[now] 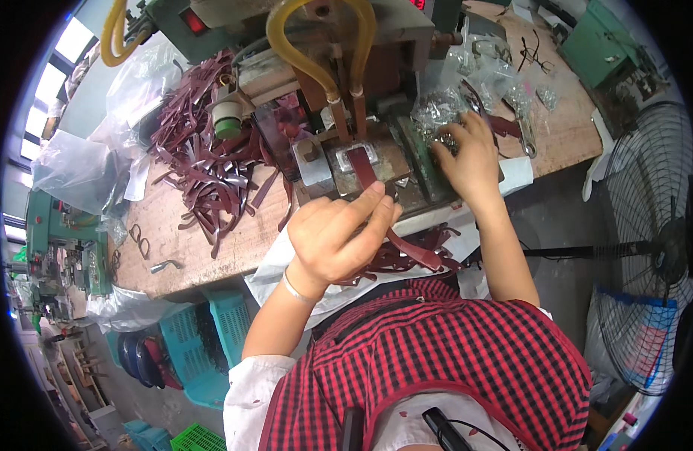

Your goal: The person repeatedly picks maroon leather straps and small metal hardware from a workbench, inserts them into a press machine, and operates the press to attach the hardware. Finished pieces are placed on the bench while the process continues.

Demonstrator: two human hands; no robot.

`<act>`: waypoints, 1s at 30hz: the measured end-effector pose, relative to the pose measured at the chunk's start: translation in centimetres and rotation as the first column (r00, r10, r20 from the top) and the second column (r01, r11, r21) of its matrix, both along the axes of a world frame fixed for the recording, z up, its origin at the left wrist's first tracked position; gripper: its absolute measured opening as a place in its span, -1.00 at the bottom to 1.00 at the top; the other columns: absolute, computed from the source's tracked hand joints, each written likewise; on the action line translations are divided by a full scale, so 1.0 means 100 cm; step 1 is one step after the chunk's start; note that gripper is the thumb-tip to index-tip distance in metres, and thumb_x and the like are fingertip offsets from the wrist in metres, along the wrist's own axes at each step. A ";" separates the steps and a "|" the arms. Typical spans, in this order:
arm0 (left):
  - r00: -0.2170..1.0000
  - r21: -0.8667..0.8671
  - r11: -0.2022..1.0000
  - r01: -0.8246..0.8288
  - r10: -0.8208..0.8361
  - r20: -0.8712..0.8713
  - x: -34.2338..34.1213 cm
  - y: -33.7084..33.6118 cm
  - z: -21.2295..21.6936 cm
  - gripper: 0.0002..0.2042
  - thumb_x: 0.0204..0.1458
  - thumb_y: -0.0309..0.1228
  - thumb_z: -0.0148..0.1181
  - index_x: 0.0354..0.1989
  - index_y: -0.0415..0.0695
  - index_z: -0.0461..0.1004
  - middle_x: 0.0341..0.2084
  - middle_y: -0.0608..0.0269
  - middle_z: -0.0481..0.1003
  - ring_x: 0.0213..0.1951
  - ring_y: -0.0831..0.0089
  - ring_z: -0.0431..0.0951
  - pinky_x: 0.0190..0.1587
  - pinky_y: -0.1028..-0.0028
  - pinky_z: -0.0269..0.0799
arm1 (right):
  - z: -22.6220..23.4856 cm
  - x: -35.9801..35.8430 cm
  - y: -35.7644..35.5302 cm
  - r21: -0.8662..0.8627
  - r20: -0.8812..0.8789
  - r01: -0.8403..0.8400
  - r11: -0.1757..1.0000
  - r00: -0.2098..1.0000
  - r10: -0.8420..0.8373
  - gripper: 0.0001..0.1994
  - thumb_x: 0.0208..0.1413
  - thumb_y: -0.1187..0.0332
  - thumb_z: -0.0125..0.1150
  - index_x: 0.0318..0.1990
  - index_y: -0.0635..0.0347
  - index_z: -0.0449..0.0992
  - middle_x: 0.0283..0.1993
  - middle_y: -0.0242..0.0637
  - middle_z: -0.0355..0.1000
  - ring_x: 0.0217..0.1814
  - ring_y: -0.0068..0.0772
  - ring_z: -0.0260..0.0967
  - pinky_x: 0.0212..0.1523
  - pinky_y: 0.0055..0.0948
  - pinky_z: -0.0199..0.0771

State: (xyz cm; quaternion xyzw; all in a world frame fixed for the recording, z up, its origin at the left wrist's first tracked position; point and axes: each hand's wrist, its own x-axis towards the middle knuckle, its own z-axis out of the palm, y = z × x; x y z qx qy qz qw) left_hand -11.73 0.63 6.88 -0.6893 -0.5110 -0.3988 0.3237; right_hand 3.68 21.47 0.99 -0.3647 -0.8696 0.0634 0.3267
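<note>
My left hand [335,237] is closed, its fingertips pinching a dark red eyeglass temple [360,167]. One end of that temple lies on the small metal fixture [344,159] of a press-like machine, under two copper-coloured prongs [359,113]. My right hand [470,161] reaches to a heap of small shiny metal parts [437,109] just right of the fixture. Its thumb and fingers are curved and apart, over the parts. More dark red temples [418,252] lie in front of the machine, between my forearms, partly hidden by my left hand.
A large pile of dark red temples [211,177] covers the table [166,263] left of the machine. Yellow hoses [286,45] loop above the prongs. Plastic bags and wire eyeglass frames [538,56] lie at the far right. A black fan [647,248] stands right; turquoise baskets [192,353] sit below left.
</note>
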 end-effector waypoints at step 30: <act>0.563 -0.466 0.393 -0.793 0.765 -0.313 -0.137 -0.044 -0.077 -0.89 -0.09 -0.39 0.25 -0.51 -0.11 0.68 -0.30 0.21 0.52 -0.12 0.20 0.43 -0.08 0.24 0.30 | 0.003 -0.016 -0.006 -0.314 -0.505 -0.260 0.913 0.860 0.072 -0.82 0.21 0.53 0.26 -0.05 0.32 0.63 -0.13 -0.25 0.62 -0.06 -0.46 0.54 0.05 -0.48 0.47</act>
